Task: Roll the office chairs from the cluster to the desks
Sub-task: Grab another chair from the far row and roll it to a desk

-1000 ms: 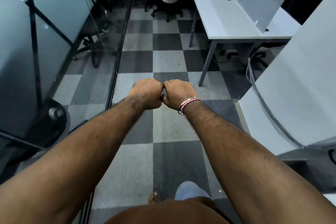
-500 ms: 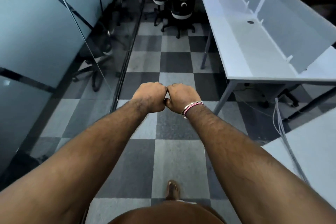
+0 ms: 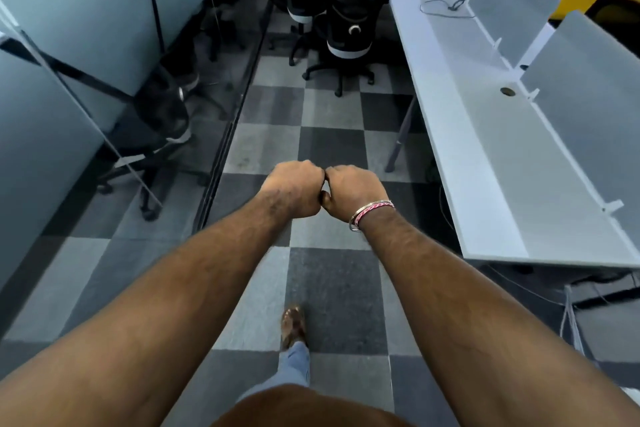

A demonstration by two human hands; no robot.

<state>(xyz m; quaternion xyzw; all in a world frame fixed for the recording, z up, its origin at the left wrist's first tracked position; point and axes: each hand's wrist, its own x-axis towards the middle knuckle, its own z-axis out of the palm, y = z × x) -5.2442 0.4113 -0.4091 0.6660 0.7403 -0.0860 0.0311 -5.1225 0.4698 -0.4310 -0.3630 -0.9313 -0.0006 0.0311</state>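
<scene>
Checkered floor [image 3: 332,146]; upright chairs [image 3: 349,28] back-first.

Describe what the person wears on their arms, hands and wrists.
Both forearms are bare, with no sleeves in view and no gloves on either the left hand or the right hand. The right wrist carries two bands side by side: a thin silver-coloured metal bangle and a red-and-white braided thread band. The left wrist wears nothing, and no rings show.

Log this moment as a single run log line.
left hand: fist, empty | right hand: fist, empty, touching left | black office chairs: clustered ahead, untouched | white desk: right
</scene>
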